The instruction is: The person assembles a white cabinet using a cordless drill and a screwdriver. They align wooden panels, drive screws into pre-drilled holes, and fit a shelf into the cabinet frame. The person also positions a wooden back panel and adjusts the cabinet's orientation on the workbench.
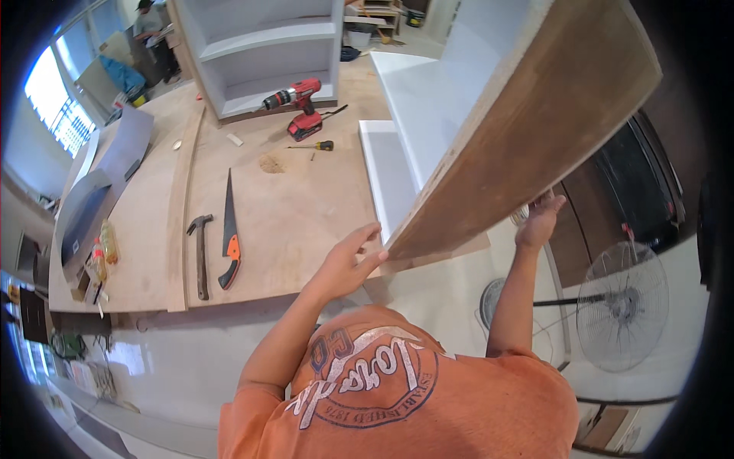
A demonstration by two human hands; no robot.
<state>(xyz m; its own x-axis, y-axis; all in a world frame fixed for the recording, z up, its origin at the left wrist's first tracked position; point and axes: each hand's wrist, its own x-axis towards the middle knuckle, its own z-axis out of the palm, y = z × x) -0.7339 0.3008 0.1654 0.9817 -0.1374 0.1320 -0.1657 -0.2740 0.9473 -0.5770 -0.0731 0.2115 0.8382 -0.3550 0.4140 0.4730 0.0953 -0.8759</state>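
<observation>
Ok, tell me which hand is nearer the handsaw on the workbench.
Left. The left hand grips the tilted board's lower corner, just right of the handsaw; the right hand holds the board's far edge, farther away.

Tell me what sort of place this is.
Probably a carpentry or cabinet workshop: a red cordless drill, an orange-handled handsaw and a hammer lie on a plywood worktable, beside a white shelf unit.

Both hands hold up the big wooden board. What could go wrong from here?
The left hand touches only the corner of the tilted wooden board, and the right hand props its underside, so it may slip. If it swings down, it could strike the white cabinet panel or the standing fan.
</observation>
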